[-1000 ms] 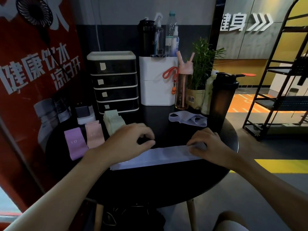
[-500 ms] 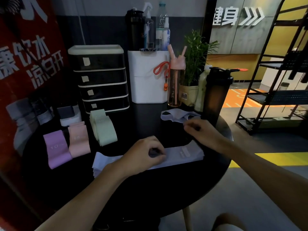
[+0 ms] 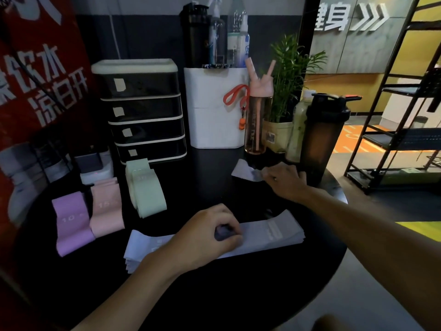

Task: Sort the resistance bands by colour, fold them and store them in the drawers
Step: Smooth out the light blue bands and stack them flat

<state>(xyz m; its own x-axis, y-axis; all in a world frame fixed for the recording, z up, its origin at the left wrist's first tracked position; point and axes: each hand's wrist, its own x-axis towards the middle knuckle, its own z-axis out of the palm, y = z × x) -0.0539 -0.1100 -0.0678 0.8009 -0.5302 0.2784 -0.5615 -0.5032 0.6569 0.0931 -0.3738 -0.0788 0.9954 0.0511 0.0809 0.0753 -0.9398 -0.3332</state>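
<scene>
A long flat stack of pale grey-lilac bands (image 3: 274, 232) lies across the middle of the round black table (image 3: 214, 295). My left hand (image 3: 205, 235) rests on its centre with fingers curled, pinching it. Farther back, my right hand (image 3: 286, 181) covers and grips one end of a loose grey-lilac band (image 3: 243, 172) beside a dark shaker bottle. To the left lie a purple band (image 3: 64, 223), a pink band (image 3: 106, 209) and a green band (image 3: 146, 192), each folded. The black drawer unit (image 3: 143, 111) stands at the back left, all its drawers closed.
A white box (image 3: 214, 111) holding bottles, a pink water bottle (image 3: 256, 120), a potted plant (image 3: 284, 91) and a dark shaker (image 3: 319, 137) crowd the table's back right. A small white device (image 3: 95, 168) sits left of the drawers. A red banner stands on the left, a black rack on the right.
My right hand left the flat stack's right end and reached back to the loose band by the shaker. My left hand slid to the stack's middle. The camera shifted right.
</scene>
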